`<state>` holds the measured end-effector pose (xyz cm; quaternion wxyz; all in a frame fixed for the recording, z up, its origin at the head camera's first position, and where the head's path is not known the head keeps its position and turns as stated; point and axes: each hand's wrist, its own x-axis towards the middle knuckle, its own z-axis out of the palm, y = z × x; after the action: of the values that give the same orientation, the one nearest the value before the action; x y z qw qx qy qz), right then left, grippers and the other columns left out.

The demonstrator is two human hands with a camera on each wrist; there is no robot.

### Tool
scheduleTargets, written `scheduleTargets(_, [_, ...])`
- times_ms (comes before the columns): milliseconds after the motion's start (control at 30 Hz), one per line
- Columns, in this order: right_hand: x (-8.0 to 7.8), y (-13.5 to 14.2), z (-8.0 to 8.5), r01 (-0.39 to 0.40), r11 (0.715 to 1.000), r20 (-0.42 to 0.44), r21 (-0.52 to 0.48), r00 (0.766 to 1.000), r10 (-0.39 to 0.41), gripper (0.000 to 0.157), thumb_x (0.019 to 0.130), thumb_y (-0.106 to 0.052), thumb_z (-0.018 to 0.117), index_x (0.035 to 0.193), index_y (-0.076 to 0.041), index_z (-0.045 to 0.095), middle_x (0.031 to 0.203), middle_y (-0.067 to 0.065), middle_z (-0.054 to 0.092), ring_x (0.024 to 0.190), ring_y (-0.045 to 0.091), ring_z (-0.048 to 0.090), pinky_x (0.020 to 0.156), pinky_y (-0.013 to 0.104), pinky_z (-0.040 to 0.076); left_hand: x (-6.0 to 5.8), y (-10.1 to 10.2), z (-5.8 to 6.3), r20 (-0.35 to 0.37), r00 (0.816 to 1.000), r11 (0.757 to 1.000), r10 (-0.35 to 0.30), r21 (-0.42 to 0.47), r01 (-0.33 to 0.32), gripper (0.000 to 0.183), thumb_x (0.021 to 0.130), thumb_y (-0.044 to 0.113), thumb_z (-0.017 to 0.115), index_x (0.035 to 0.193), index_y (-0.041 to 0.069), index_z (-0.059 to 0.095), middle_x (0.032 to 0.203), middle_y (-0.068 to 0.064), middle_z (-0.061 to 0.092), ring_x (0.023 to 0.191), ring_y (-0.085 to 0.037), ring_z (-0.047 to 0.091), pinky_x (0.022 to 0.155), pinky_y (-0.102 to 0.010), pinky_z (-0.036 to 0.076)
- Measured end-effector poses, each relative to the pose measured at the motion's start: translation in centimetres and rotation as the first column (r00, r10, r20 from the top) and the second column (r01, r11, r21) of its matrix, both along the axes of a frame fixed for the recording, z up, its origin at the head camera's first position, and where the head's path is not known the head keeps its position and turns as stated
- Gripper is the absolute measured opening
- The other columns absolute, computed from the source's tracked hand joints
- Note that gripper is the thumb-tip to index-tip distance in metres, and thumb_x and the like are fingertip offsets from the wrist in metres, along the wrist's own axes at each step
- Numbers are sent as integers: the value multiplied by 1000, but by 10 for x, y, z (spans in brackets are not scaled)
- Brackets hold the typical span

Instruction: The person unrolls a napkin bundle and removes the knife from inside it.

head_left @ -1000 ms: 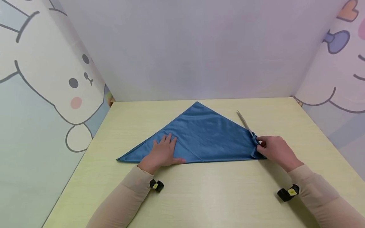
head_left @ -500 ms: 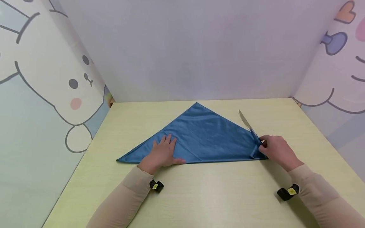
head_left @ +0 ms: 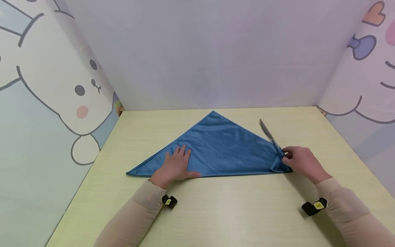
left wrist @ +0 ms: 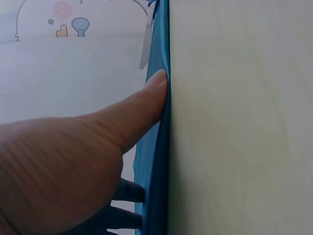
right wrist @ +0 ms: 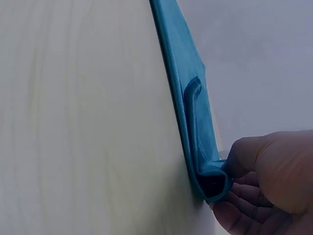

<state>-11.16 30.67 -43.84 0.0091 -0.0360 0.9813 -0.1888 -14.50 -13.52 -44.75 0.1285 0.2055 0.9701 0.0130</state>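
A blue satiny cloth napkin point(head_left: 222, 147), folded to a triangle, lies on the table with its long edge towards me. My left hand point(head_left: 176, 164) rests flat on its left part, fingers spread and thumb along the near edge. At the right corner my right hand point(head_left: 303, 163) pinches the turned-over cloth between thumb and fingers. In the right wrist view this rolled corner point(right wrist: 212, 181) forms a hollow loop. A silver table knife point(head_left: 266, 130) sticks out of the fold beyond the cloth's far edge; its other end is hidden in the cloth.
The pale wood table point(head_left: 222, 212) reaches back to a plain light wall point(head_left: 210, 55). Cartoon-printed panels point(head_left: 52, 113) stand at both sides. A small black camera point(head_left: 169, 201) sits on each wrist.
My right hand has shifted slightly right with the pinched corner, and the fold there looks smoother. The knife has moved a little to the right. My left hand stays put.
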Motion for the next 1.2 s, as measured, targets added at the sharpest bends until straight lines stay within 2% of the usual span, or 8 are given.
scheduleTargets(167, [-1, 6, 0, 16, 999, 35, -41, 999, -14, 33, 86, -12, 61, 113, 7, 65, 89, 14, 67, 72, 23, 56, 59, 31, 45, 0, 0, 0, -3, 1000, 1000, -1, 2, 1, 110, 76, 80, 53, 154, 10, 21, 159, -16, 12, 145, -37, 11, 106, -67, 16])
scheduleTargets(400, [-4, 13, -4, 18, 998, 39, -67, 999, -15, 34, 86, -14, 63, 113, 6, 66, 88, 10, 68, 73, 21, 55, 61, 32, 44, 0, 1, 1, 5, 1000, 1000, 0, 0, 0, 110, 76, 79, 53, 154, 10, 21, 159, -16, 13, 145, -37, 11, 106, -67, 15])
scheduleTargets(767, [-2, 21, -10, 40, 990, 106, -132, 994, -26, 35, 90, -18, 61, 119, 3, 62, 92, 10, 63, 78, 23, 52, 62, 31, 43, 0, 0, 0, 2, 1000, 1000, 0, 0, 0, 109, 76, 79, 53, 154, 10, 21, 159, -16, 13, 145, -38, 12, 106, -67, 16])
scheduleTargets(933, [1, 21, -8, 32, 992, 83, -126, 996, -21, 38, 91, -20, 63, 121, 2, 61, 95, 11, 64, 81, 24, 55, 65, 32, 44, 0, 0, 1, 3, 1000, 1000, 0, -5, 0, 110, 76, 80, 52, 154, 10, 21, 159, -16, 12, 145, -37, 11, 106, -67, 16])
scheduleTargets(1200, [13, 10, 4, -22, 995, -18, -97, 1000, 21, 44, 90, -27, 69, 121, 3, 61, 93, 11, 65, 81, 25, 58, 64, 34, 48, 0, 0, 1, -1, 1000, 1000, -1, -6, 1, 109, 76, 80, 52, 154, 11, 21, 159, -16, 13, 145, -37, 12, 106, -67, 17])
